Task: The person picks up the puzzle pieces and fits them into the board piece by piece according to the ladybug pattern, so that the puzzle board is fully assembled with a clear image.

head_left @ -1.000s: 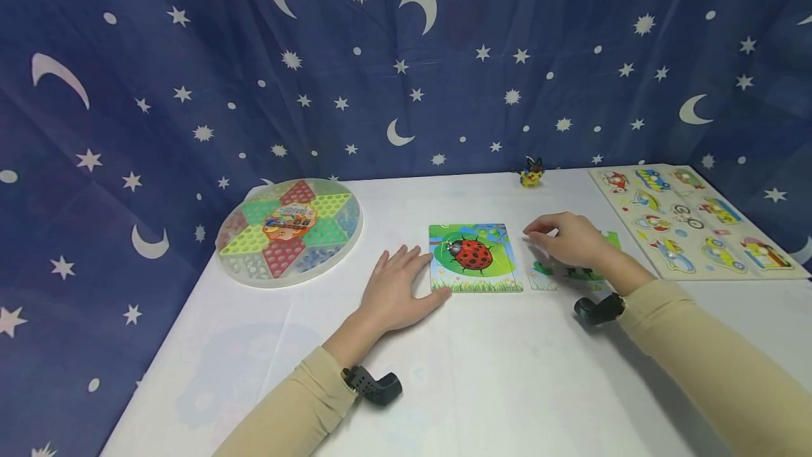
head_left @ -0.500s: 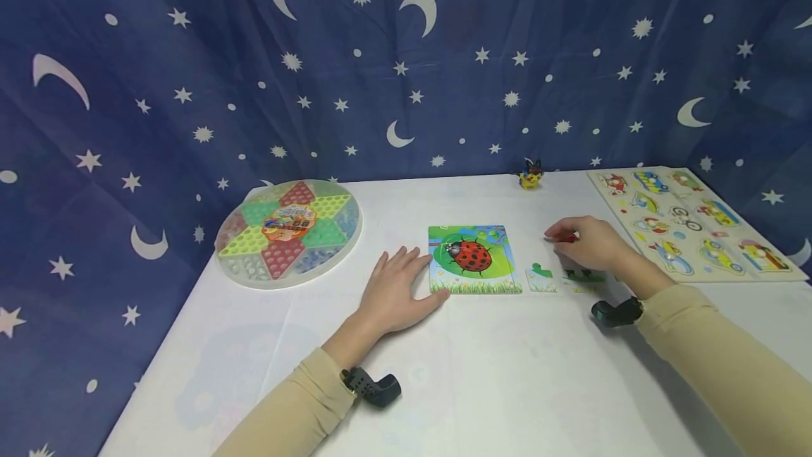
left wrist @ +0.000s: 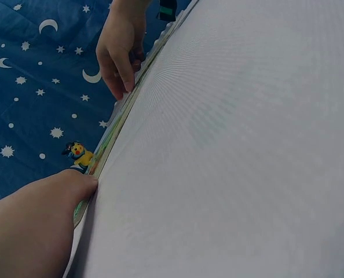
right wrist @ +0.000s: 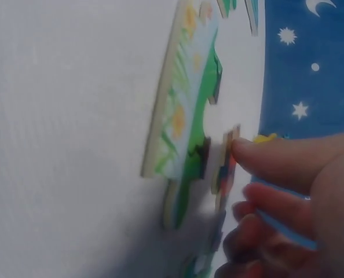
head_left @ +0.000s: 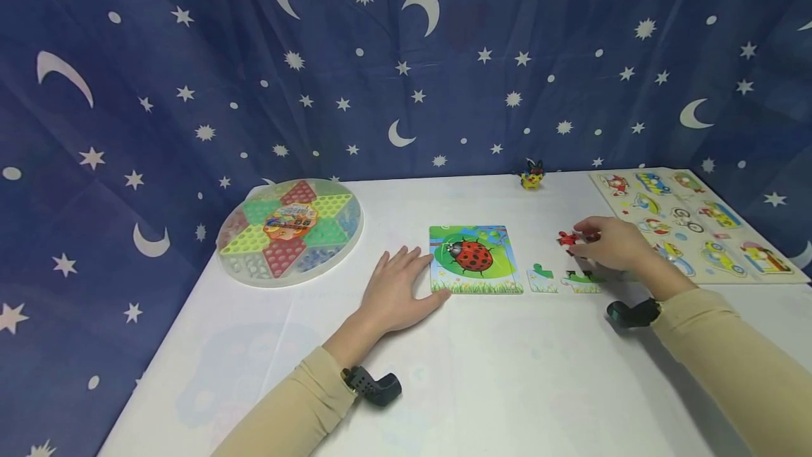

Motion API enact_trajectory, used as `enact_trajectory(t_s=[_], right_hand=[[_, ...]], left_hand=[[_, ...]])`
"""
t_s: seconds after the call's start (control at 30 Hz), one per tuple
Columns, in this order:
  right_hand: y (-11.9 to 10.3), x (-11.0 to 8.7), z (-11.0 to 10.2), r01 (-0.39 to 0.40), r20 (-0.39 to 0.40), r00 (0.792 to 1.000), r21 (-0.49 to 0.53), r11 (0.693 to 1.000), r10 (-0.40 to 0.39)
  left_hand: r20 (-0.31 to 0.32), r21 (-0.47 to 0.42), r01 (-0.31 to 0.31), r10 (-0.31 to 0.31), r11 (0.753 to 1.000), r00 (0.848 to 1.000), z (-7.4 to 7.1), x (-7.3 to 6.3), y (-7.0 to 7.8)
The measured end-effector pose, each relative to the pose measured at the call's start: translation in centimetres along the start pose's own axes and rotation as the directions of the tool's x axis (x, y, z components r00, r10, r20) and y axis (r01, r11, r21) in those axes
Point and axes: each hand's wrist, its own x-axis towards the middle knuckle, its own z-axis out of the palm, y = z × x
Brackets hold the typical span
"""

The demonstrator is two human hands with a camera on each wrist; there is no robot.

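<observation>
A square ladybug picture puzzle [head_left: 473, 259] lies mid-table. My left hand [head_left: 396, 291] rests at its left side, fingers spread and straight, thumb near the lower left corner. To the right of the puzzle, my right hand [head_left: 609, 242] pinches a red puzzle piece [head_left: 567, 239] between thumb and fingers. In the right wrist view the thumb presses against that piece [right wrist: 227, 165], low over the table. Two loose grass-edged pieces lie nearer me: a green-and-white corner piece [head_left: 542, 278] and a wider one with black marks [head_left: 581, 282]. The palm hides whatever lies beneath it.
A round Chinese checkers board [head_left: 290, 231] lies at the left. At the right is a wooden peg puzzle board [head_left: 694, 224] with vehicle pictures. A small yellow figurine [head_left: 531, 175] stands at the back edge, before a starry blue curtain [head_left: 406, 62].
My right hand has moved right, baring the two grass-edged pieces. A red puzzle piece now shows at its fingertips. My left hand stays in place.
</observation>
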Motion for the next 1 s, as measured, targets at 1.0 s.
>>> enact_trajectory(t_s=[1.0], right_hand=[[-0.9, 1.3, -1.2, -0.044, 0.132, 0.990, -0.030, 0.999, 0.047]], left_hand=[[0.006, -0.002, 0.001, -0.001, 1.000, 1.000, -0.1, 0.0, 0.0]])
